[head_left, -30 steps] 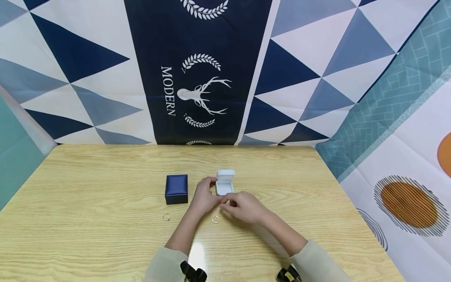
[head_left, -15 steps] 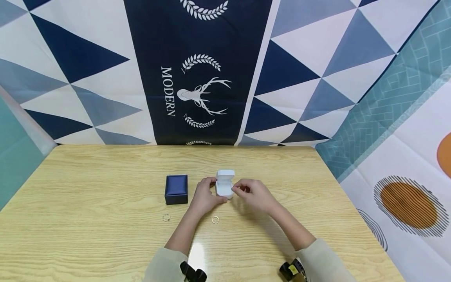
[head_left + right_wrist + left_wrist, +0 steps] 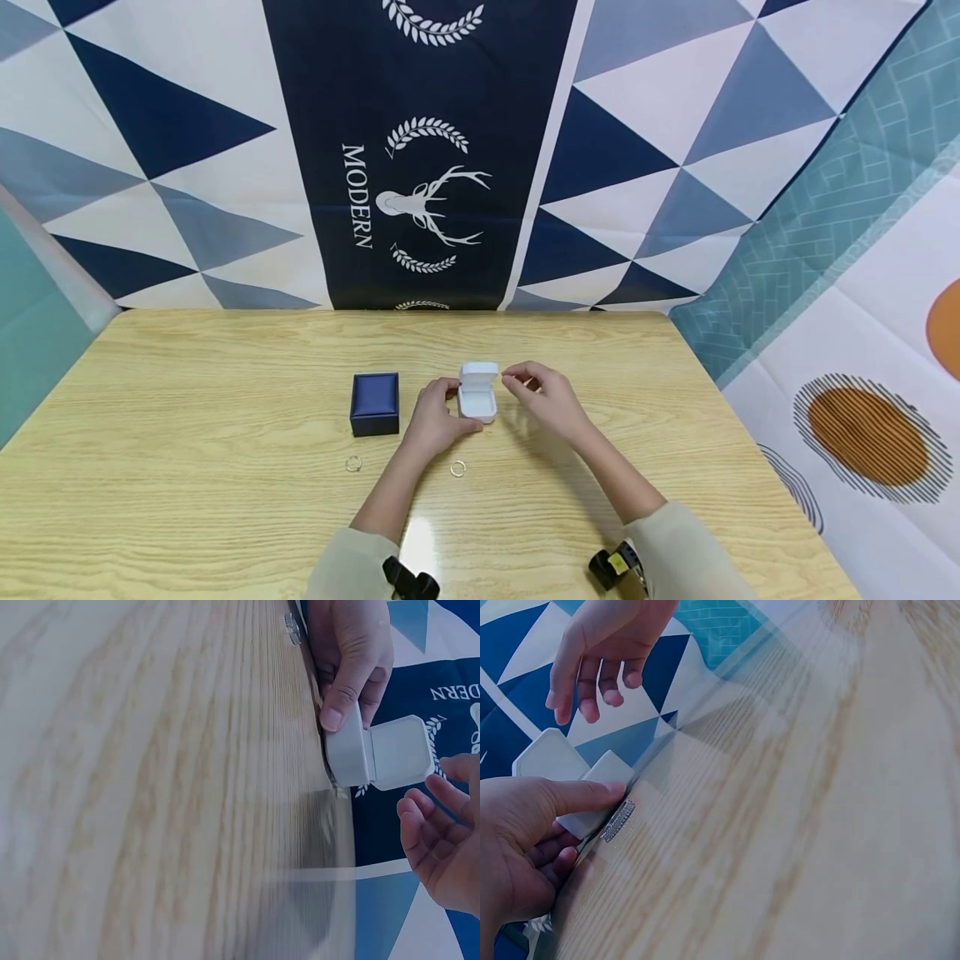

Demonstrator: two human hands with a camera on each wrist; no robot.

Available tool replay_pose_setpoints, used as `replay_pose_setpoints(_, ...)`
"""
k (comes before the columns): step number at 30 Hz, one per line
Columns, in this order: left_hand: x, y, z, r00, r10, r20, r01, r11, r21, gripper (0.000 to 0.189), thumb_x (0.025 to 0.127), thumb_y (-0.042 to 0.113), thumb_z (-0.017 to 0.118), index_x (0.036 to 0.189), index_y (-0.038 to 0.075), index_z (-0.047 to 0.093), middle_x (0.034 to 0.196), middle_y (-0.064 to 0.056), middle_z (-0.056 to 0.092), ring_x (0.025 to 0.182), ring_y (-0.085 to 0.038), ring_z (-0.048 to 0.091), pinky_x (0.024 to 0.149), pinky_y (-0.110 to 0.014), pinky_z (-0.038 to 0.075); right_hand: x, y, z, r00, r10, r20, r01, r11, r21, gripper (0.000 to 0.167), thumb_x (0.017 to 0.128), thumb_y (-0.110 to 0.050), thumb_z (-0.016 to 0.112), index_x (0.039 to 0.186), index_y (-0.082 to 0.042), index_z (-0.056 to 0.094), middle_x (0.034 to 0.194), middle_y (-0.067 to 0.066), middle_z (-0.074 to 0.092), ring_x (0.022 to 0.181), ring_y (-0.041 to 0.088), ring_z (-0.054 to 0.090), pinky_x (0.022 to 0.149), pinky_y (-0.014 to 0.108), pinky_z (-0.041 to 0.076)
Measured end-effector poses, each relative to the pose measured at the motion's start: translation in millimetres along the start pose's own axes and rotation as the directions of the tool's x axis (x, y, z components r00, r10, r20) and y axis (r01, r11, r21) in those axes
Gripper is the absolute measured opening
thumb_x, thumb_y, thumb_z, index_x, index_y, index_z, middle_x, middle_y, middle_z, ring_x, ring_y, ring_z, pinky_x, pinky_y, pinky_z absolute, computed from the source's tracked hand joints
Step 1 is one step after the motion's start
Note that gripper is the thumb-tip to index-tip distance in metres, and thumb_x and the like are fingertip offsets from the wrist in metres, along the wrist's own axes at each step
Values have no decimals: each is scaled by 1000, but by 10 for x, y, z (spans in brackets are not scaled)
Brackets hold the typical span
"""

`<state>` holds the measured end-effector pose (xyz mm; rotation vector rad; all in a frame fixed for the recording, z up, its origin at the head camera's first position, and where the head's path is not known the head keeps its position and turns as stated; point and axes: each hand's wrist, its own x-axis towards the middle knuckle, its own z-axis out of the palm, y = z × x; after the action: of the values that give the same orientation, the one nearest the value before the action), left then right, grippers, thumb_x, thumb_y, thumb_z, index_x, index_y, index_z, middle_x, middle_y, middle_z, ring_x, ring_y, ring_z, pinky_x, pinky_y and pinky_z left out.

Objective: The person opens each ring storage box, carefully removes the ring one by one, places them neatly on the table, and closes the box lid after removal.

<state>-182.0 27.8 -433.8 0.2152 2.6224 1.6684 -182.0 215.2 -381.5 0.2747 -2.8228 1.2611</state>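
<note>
A small white ring box (image 3: pixel 477 406) stands on the table with its lid raised and its white inside facing me. My left hand (image 3: pixel 435 423) grips the base, thumb at the front and fingers round the left side. To the right of the box, my right hand (image 3: pixel 546 402) hovers with loosely bent fingers, nothing visible between them. In the right wrist view its fingertips (image 3: pixel 412 804) are close by the lid (image 3: pixel 403 752). One ring (image 3: pixel 458 476) lies just in front of the left hand; the left wrist view shows a stone-set ring (image 3: pixel 618 821) near the box.
A dark blue box (image 3: pixel 375 396) with its lid down stands left of the left hand. Another thin ring (image 3: pixel 358 467) lies in front of it. The wooden table (image 3: pixel 225 375) ends at a patterned cloth (image 3: pixel 420 275) behind.
My right hand has moved from the box's front edge to its right side and up, beside the lid. My left thumb now shows along the front of the box; the rings stay put.
</note>
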Motion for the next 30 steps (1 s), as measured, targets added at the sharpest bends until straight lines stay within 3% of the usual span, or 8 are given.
replay_pose_setpoints(5, -5, 7, 0, 1000, 3, 1, -3, 1000, 1, 65, 63, 15, 86, 117, -3, 55, 115, -16, 58, 112, -32, 50, 97, -45, 41, 45, 6, 14, 999, 50, -6, -50, 996, 69, 28, 92, -32, 58, 108, -11, 66, 97, 5, 67, 79, 16, 58, 61, 23, 46)
replay_pose_setpoints(10, -7, 13, -2, 1000, 0, 3, 0, 1000, 5, 65, 63, 16, 86, 117, -2, 55, 114, -15, 58, 112, -31, 50, 95, -45, 42, 80, 7, 26, 996, 94, -1, -93, 986, 137, 32, 93, -34, 57, 112, -10, 65, 104, 10, 66, 85, 26, 62, 61, 23, 48)
replay_pose_setpoints(15, -3, 3, -2, 1000, -3, 2, 3, 1000, 3, 65, 63, 16, 86, 117, -3, 55, 114, -16, 58, 112, -32, 50, 95, -45, 42, 125, -8, 63, 987, 162, 18, -161, 958, 235, 36, 93, -35, 56, 114, -7, 64, 105, 20, 64, 94, 32, 61, 70, 33, 54)
replay_pose_setpoints(19, -1, -4, -2, 1000, -8, 2, 8, 1000, 4, 66, 63, 16, 87, 118, -3, 55, 114, -16, 58, 111, -31, 50, 93, -45, 43, 164, -6, 90, 975, 219, 33, -219, 931, 292, 40, 93, -38, 55, 117, -6, 62, 108, 19, 62, 100, 31, 60, 80, 40, 54)
replay_pose_setpoints(30, 20, -7, 0, 1000, -28, 9, 28, 1000, 7, 67, 64, 17, 86, 120, -2, 54, 116, -15, 57, 113, -31, 50, 93, -44, 44, 231, -20, 151, 974, 223, 32, -220, 911, 348, 39, 94, -35, 54, 119, -5, 61, 111, 13, 61, 105, 29, 58, 83, 40, 53)
